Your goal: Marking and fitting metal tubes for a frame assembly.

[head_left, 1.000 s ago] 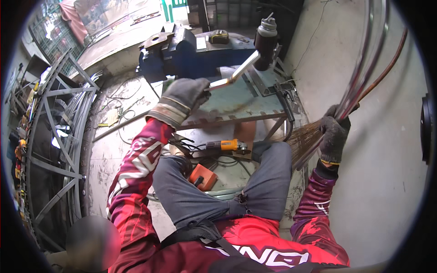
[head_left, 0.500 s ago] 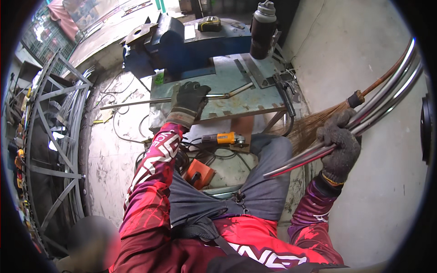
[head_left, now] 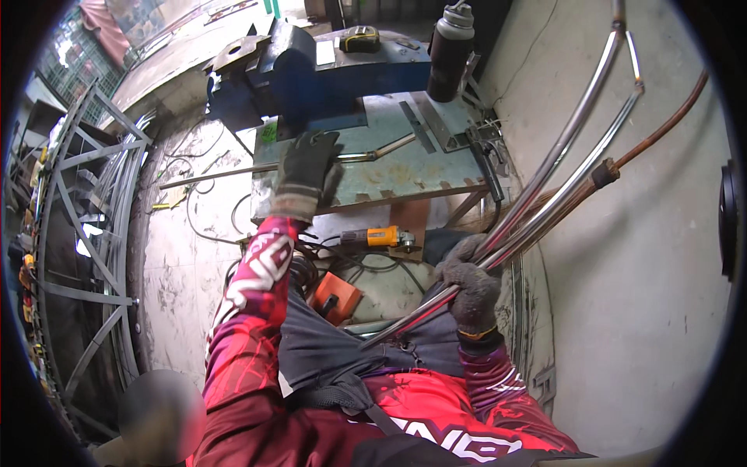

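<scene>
In a dark work glove, my left hand [head_left: 303, 175] is closed over a thin metal tube [head_left: 397, 145] above the green-grey metal table [head_left: 436, 175]. That tube has an angled joint and a short bent end to the right of my hand; its long straight part sticks out to the left past the table edge. My right hand [head_left: 471, 292], in a grey knit glove, grips several shiny metal tubes [head_left: 537, 206] in a bundle. They slant from my lap up toward the wall, and some upper ends show angled joints.
Beyond the tubes stand a blue bench vise [head_left: 288, 74], a tape measure [head_left: 359, 39] and a dark bottle [head_left: 451, 58]. An angle grinder [head_left: 381, 236] and an orange box-like thing [head_left: 336, 298] lie below the table among cables. A broom handle [head_left: 661, 128] leans at the wall; a metal rack [head_left: 85, 296] stands left.
My right hand has swung the tube bundle leftward and more upright, over my lap. My left hand and its tube have shifted a little to the left.
</scene>
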A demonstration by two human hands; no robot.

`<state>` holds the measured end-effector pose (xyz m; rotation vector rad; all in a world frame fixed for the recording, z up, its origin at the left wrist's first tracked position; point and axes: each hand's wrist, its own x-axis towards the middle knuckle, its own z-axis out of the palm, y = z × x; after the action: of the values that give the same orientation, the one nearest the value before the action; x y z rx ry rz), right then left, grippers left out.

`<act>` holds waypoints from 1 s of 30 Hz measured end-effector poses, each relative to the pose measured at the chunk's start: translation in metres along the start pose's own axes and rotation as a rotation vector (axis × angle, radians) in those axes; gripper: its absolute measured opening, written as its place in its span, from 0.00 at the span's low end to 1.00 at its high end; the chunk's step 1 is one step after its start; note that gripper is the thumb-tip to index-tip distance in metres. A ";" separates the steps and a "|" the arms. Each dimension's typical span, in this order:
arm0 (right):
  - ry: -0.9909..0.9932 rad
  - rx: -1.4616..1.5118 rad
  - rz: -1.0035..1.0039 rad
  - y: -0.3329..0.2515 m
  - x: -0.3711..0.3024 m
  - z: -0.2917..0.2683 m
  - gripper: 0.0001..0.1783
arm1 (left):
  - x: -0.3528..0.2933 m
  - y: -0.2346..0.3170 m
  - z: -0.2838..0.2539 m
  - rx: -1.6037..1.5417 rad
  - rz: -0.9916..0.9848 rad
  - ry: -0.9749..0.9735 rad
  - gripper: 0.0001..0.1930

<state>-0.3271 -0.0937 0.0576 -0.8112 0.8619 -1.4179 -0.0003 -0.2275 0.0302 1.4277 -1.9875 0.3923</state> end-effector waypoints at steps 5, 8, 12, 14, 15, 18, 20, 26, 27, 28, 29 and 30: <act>0.033 -0.114 0.016 0.044 0.004 0.010 0.11 | -0.002 0.120 -0.033 -1.363 -0.322 -0.378 0.29; -0.049 -0.354 -0.247 0.082 0.005 0.005 0.22 | 0.010 0.195 -0.053 -1.485 -0.454 -0.388 0.34; -0.068 -0.516 -0.304 0.061 -0.012 0.018 0.38 | 0.017 0.207 -0.073 -1.156 -0.382 -0.163 0.31; -0.146 -0.470 -0.342 0.045 -0.013 0.027 0.15 | 0.019 0.205 -0.083 -1.532 -0.456 -0.140 0.29; -0.150 -0.460 -0.342 0.038 -0.010 0.029 0.15 | 0.025 0.202 -0.095 -1.904 -0.531 -0.111 0.27; -0.144 -0.154 -0.144 0.019 -0.011 0.027 0.13 | 0.066 0.152 -0.151 -1.700 -0.484 -0.025 0.19; -0.005 -0.077 -0.123 0.005 -0.003 0.021 0.13 | 0.087 0.105 -0.194 -1.349 -0.342 -0.032 0.24; 0.096 -0.114 -0.350 -0.046 0.036 -0.018 0.16 | 0.058 0.066 -0.242 -0.943 -0.377 -0.317 0.22; 0.148 -0.103 -0.433 -0.062 0.039 -0.020 0.17 | 0.036 0.063 -0.234 -1.023 -0.517 -0.313 0.20; 0.152 -0.038 -0.485 -0.076 0.041 -0.018 0.18 | 0.008 0.047 -0.221 -0.970 -0.631 -0.400 0.18; 0.153 0.015 -0.530 -0.088 0.044 -0.022 0.19 | -0.007 0.044 -0.221 -0.518 -0.490 -0.534 0.19; 0.164 -0.062 -0.582 -0.088 0.056 -0.041 0.18 | -0.021 0.047 -0.219 -0.378 -0.433 -0.577 0.19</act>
<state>-0.4064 -0.1486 0.1146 -1.0571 0.8301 -1.9960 0.0326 -0.0681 0.1850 1.7773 -1.9394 -0.6183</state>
